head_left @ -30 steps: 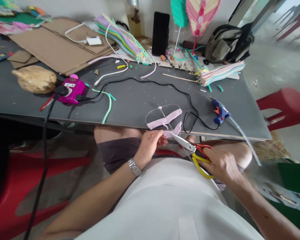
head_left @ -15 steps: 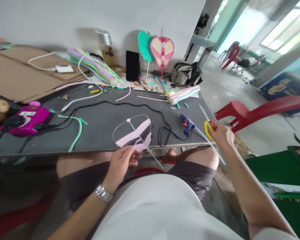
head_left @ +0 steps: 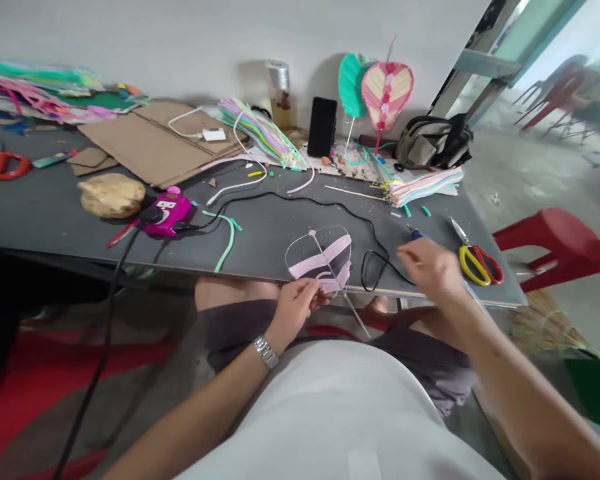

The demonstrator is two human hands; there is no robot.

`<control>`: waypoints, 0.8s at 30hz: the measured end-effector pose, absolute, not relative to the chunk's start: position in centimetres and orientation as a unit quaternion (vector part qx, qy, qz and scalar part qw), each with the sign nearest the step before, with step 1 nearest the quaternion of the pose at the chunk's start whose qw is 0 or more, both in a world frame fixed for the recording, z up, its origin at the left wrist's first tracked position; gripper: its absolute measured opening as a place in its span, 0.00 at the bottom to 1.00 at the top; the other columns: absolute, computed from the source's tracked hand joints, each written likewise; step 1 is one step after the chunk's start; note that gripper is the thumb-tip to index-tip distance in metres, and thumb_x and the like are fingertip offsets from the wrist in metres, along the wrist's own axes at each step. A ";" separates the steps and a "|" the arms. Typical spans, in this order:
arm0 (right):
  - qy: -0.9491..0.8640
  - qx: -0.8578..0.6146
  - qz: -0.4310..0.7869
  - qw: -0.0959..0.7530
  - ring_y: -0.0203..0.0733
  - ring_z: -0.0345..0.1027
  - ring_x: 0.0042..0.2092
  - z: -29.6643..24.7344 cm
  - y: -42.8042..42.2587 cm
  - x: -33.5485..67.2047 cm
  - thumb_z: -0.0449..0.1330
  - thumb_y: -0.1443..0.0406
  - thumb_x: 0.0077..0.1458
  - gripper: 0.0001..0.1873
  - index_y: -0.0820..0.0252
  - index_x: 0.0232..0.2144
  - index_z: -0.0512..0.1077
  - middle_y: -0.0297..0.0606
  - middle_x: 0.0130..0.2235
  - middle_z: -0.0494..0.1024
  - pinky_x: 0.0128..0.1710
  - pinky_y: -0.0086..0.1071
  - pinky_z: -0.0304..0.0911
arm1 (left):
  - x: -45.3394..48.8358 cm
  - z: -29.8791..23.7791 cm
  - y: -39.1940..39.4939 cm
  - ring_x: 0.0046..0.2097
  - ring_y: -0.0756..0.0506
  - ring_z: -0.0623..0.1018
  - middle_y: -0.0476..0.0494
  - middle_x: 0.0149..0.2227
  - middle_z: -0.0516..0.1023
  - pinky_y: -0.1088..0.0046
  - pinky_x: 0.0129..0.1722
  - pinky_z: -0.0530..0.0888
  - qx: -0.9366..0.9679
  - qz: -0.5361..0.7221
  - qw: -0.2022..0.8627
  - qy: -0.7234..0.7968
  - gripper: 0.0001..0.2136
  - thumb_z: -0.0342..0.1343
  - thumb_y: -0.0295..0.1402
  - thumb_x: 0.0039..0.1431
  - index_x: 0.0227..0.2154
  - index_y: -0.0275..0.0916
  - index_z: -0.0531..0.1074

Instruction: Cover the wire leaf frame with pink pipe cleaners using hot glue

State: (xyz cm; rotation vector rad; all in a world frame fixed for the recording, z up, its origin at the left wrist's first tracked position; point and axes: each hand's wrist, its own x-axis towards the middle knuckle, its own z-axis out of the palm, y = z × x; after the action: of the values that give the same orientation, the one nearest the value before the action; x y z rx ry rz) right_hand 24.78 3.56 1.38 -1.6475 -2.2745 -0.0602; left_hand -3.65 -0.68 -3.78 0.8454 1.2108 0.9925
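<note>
My left hand (head_left: 296, 308) is shut on the thin stick of a wire-loop frame (head_left: 318, 248), which has pale pink strips (head_left: 321, 264) fixed across it. The frame is tilted and rests by the table's front edge. My right hand (head_left: 427, 267), slightly blurred, hangs above the grey table and holds nothing. Its fingers are apart. Just beyond those fingers, a blue hot glue gun (head_left: 415, 232) is almost hidden. To the right lie scissors (head_left: 476, 265) with yellow and red handles, apart from my hand. A black cable loop (head_left: 375, 270) lies between the frame and my right hand.
A magenta electric device (head_left: 169, 215) and a lumpy tan bundle (head_left: 111, 195) sit at the table's left. Cardboard sheets (head_left: 155, 143) and bundles of coloured strips (head_left: 423, 188) lie behind. A red plastic chair (head_left: 555, 247) stands beyond the right edge.
My right hand has let go of the scissors, which now lie on the table, and has moved left. My left hand still holds the frame.
</note>
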 end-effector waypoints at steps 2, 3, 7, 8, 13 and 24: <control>-0.851 -0.507 0.000 0.136 0.41 0.73 0.41 0.6 3.6 19.6 0.56 0.64 0.69 0.13 0.59 0.37 0.79 0.41 0.37 0.80 0.41 0.33 0.66 | -3.5 -3.7 -0.8 0.25 0.48 0.76 0.42 0.24 0.79 0.75 0.24 0.68 0.363 0.432 0.642 0.519 0.20 0.65 0.50 0.52 0.22 0.37 0.75; -0.880 -0.462 0.011 0.108 0.41 0.72 0.40 0.3 3.7 17.2 0.56 0.65 0.69 0.13 0.59 0.35 0.79 0.41 0.36 0.79 0.39 0.32 0.64 | -3.5 -3.6 -0.9 0.24 0.48 0.75 0.42 0.23 0.78 0.75 0.24 0.68 0.359 0.430 0.649 0.514 0.20 0.65 0.50 0.52 0.22 0.36 0.75; -0.921 -0.389 0.022 0.009 0.41 0.69 0.35 0.1 4.3 11.4 0.57 0.67 0.66 0.09 0.63 0.35 0.76 0.43 0.37 0.78 0.32 0.32 0.54 | -3.9 -3.6 -1.0 0.24 0.50 0.73 0.44 0.22 0.77 0.77 0.23 0.66 0.368 0.423 0.649 0.514 0.21 0.64 0.51 0.52 0.24 0.35 0.75; -0.922 -0.386 0.027 -0.002 0.41 0.69 0.35 0.3 4.5 11.0 0.58 0.67 0.66 0.08 0.63 0.36 0.76 0.44 0.38 0.78 0.31 0.32 0.53 | -4.1 -3.7 -1.0 0.24 0.50 0.72 0.44 0.22 0.77 0.77 0.22 0.65 0.369 0.422 0.645 0.519 0.21 0.64 0.52 0.51 0.24 0.35 0.76; -0.918 -0.395 0.040 -0.014 0.42 0.70 0.36 0.9 4.5 11.6 0.56 0.68 0.66 0.08 0.63 0.39 0.75 0.44 0.39 0.78 0.32 0.33 0.56 | -4.2 -4.3 -0.8 0.26 0.48 0.75 0.44 0.24 0.79 0.77 0.23 0.67 0.356 0.410 0.649 0.533 0.22 0.65 0.53 0.49 0.27 0.35 0.76; -0.824 -0.551 0.014 0.127 0.43 0.71 0.39 1.1 6.7 14.9 0.50 0.70 0.65 0.12 0.62 0.40 0.74 0.45 0.40 0.80 0.36 0.32 0.57 | -4.3 -4.5 -0.8 0.27 0.47 0.77 0.41 0.26 0.81 0.78 0.23 0.67 0.357 0.412 0.641 0.540 0.20 0.64 0.51 0.50 0.27 0.35 0.77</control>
State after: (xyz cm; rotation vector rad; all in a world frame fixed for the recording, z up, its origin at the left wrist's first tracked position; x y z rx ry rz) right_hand 14.94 6.69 1.14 -1.6043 -2.3985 0.0401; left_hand -4.31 -0.81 -4.51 0.8132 1.2312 0.9392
